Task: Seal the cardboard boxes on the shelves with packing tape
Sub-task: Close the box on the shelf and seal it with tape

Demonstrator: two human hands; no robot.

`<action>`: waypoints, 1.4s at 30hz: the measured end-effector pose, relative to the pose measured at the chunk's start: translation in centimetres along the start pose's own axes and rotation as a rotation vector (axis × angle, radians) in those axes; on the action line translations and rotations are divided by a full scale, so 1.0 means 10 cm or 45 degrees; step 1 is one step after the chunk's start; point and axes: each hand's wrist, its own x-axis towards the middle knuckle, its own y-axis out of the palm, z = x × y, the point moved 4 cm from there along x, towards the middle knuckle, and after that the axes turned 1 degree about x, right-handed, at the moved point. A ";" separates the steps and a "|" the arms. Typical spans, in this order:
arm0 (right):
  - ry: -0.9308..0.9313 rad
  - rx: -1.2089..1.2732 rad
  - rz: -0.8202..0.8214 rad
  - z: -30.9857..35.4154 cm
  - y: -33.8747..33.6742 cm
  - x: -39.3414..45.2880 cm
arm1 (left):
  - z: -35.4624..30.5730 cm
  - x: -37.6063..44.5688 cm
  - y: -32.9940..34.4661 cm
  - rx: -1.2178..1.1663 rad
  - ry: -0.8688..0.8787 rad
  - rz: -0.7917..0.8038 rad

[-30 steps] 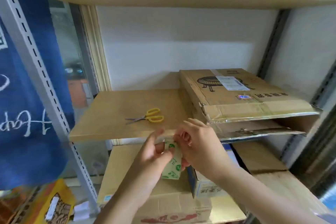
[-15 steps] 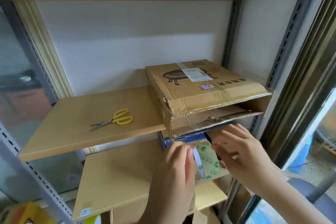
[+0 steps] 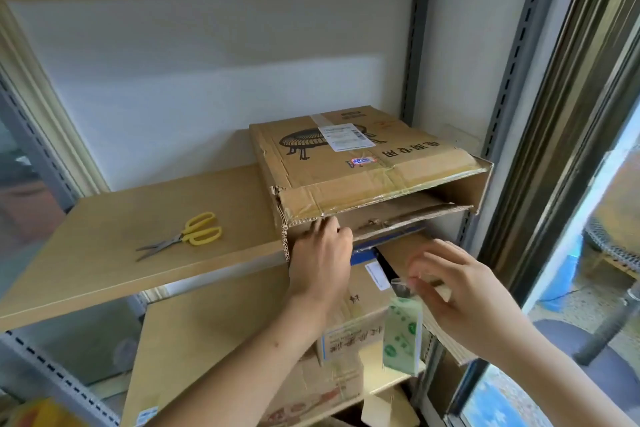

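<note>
A flat cardboard box (image 3: 346, 177) with a shipping label lies on the right of the middle shelf (image 3: 138, 236). Its front end gapes, the lower flap sagging. My left hand (image 3: 320, 260) grips the box's front left corner, fingers curled on the flap edge. My right hand (image 3: 460, 291) is lower and to the right, in front of the shelf below. It pinches the free end of a roll of clear packing tape (image 3: 403, 336) with green print, and the roll hangs under its fingers.
Yellow-handled scissors (image 3: 190, 236) lie on the middle shelf, left of the box. Below, a smaller printed carton (image 3: 346, 336) sits on the lower shelf (image 3: 207, 340). A slotted metal upright (image 3: 512, 55) and a door frame stand close on the right.
My left hand has let go of the tape roll and risen to the box's front left corner. The right hand now carries the tape alone, the roll dangling.
</note>
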 end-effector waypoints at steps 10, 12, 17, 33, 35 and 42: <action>-0.001 0.209 0.062 -0.09 0.15 0.22 | 0.26 0.19 -0.20 -0.464 -0.165 0.549; -0.010 0.229 0.075 -0.09 0.20 0.27 | 0.31 0.17 -0.21 -0.456 -0.201 0.528; -0.038 0.288 0.132 -0.01 0.29 0.39 | 0.35 0.19 -0.17 -0.379 -0.275 0.450; -0.212 0.324 0.313 0.26 0.30 0.44 | 0.35 -0.92 -0.05 -1.051 0.121 -0.057; -0.215 0.368 0.363 0.39 0.31 0.45 | 0.46 -1.20 -0.13 -1.425 -0.222 -0.248; -0.362 0.426 0.570 1.16 0.65 0.61 | 0.56 -1.82 0.03 -1.830 -1.128 0.202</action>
